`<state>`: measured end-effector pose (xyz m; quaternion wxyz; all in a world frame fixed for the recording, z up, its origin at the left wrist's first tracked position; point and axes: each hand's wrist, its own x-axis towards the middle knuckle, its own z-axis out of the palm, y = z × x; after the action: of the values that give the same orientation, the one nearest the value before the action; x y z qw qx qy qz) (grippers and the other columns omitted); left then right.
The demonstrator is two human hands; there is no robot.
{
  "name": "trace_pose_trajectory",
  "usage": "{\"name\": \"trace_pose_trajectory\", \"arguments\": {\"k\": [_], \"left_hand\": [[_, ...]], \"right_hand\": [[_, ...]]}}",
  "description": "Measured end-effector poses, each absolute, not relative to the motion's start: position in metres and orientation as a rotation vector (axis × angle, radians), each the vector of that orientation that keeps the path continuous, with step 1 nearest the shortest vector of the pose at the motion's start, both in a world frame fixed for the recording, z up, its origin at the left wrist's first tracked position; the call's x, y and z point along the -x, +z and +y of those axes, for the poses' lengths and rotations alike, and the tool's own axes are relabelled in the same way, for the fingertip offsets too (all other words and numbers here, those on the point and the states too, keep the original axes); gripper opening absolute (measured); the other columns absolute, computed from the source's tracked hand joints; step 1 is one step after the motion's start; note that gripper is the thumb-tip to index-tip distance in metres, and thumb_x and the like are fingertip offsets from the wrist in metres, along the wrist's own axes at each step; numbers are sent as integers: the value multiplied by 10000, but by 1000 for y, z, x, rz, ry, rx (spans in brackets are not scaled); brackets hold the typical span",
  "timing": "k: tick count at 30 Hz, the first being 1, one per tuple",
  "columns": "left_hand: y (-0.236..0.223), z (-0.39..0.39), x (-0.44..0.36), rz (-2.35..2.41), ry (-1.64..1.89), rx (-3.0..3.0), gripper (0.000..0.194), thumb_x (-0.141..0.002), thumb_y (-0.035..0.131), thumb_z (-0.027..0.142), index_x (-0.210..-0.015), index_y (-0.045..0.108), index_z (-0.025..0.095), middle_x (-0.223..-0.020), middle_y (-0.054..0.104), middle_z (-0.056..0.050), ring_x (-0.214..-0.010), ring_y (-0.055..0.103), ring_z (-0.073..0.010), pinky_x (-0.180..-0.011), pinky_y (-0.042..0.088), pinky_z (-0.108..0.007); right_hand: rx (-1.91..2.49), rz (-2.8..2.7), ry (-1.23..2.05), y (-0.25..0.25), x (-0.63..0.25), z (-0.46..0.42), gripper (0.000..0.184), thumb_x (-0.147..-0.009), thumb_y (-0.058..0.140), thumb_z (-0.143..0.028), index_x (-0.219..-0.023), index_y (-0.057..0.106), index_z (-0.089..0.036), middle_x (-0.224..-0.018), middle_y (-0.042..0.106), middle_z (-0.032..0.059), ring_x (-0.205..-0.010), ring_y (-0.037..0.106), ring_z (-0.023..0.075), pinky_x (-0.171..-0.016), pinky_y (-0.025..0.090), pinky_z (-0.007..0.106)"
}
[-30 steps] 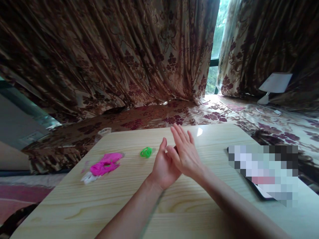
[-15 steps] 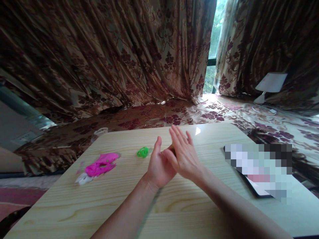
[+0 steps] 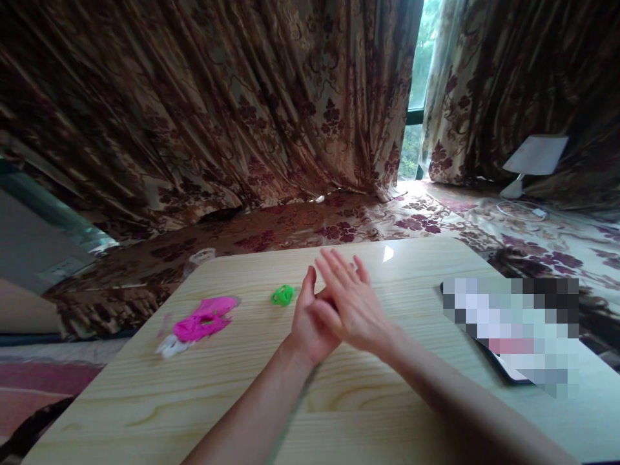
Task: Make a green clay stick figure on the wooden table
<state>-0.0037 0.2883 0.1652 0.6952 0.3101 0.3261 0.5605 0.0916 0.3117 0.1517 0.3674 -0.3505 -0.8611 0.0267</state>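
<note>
Over the middle of the table, my left hand point(image 3: 312, 329) is palm up, with its thumb raised and its other fingers mostly covered. My right hand point(image 3: 356, 303) lies across it, palm down, fingers stretched out. The two palms touch or nearly touch; whatever may be between them is hidden. Just left of my left hand lies a small bright green openwork piece point(image 3: 283, 295). Farther left is a crumpled bright pink thing point(image 3: 203, 321) with a white, film-like bit point(image 3: 173, 347) at its near end. Their exact kinds are unclear.
The pale wood-grain table point(image 3: 261, 407) fills the foreground. A dark-edged flat item, mostly blurred out point(image 3: 508, 329), lies at the right. A clear, ring-shaped object point(image 3: 201, 256) sits by the far left corner. Beyond are a white lamp point(image 3: 535, 155) and patterned curtains point(image 3: 290, 103).
My right hand has shifted slightly left across my left palm. A yellowish spot between the hands no longer shows. The whole view has moved a little, with the table items staying put.
</note>
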Motion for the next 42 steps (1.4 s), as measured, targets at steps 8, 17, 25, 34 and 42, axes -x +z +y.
{"name": "trace_pose_trajectory", "arguments": {"k": [8,17,25,34,42], "left_hand": [[149,292,0,571,1096,-759,272,-756,526,148,-1015,594,194,-951,610,-43,-848,565,-122,-790,444,-260],[131,299,13,1192,1207,-1172,364,-667,634,198,-1023,564,177,-696,559,3,-583,508,-96,-537,390,-214],[111,255,23,1694,1229,-1706,164,-701,573,210,-863,553,214,-795,582,-2,-653,529,-126,-632,393,-250],[122,216,29,1862,943,-2020,236,-739,534,201,-971,563,227,-994,593,-33,-919,530,-184,-817,396,-321],[115,210,27,1994,953,-2105,281,-733,546,161,-1003,551,240,-961,604,-26,-924,512,-213,-811,368,-371]], "right_hand": [[1063,-1820,647,144,-119,346,472,-914,210,-448,-1222,502,-241,-1260,511,52,-1254,329,226,-1025,238,446],[994,-1732,1117,144,-143,359,330,-788,528,-380,-994,655,-155,-870,682,62,-738,606,164,-657,487,292],[882,-1993,1326,110,-127,353,232,-717,582,-247,-918,656,-158,-782,689,26,-692,632,151,-596,505,248],[903,-2051,1122,95,-115,353,169,-714,559,-175,-848,662,-168,-802,697,38,-727,643,165,-666,498,257],[928,-2097,994,101,-111,348,180,-766,522,-219,-870,665,-184,-817,694,29,-745,634,166,-671,484,262]]}}
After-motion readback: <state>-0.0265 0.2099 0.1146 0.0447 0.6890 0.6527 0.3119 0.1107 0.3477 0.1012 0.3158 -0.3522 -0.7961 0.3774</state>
